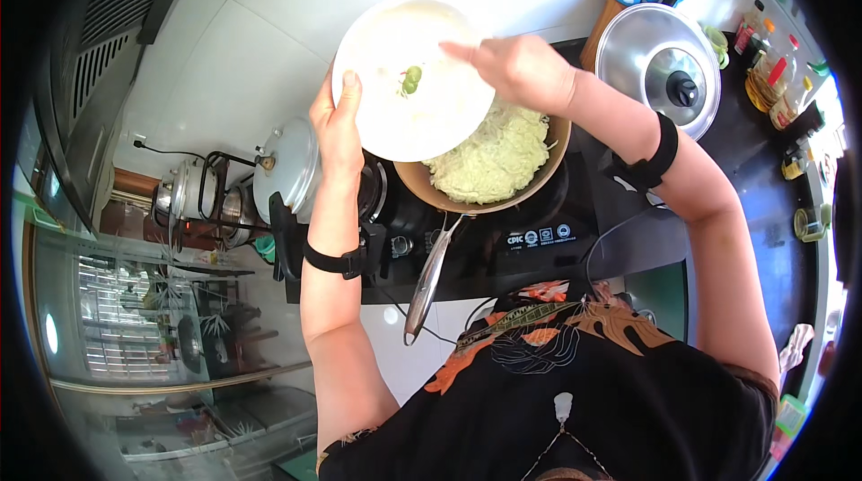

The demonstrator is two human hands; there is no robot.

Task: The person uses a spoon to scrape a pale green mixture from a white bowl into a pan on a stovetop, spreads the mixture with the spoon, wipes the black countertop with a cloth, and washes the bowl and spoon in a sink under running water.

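Observation:
My left hand [340,120] grips the left rim of a white bowl [417,117], its thumb over the edge. The bowl is tilted above a frying pan [465,206], and a green leaf pattern shows on it. My right hand [525,70] is at the bowl's right side, index finger stretched towards its inside and the other fingers curled; whether it holds anything cannot be told. Pale green, shredded batter [491,164] lies in the pan, partly hidden by the bowl. The pan sits on a black gas stove, its metal handle [431,285] pointing towards me.
A pressure cooker [286,168] stands left of the pan, with more pots [192,191] beyond. At the right, a large metal lid [658,70] leans by a wooden knife block [601,29]. Bottles [774,73] line the counter's far right. A range hood [124,29] is at upper left.

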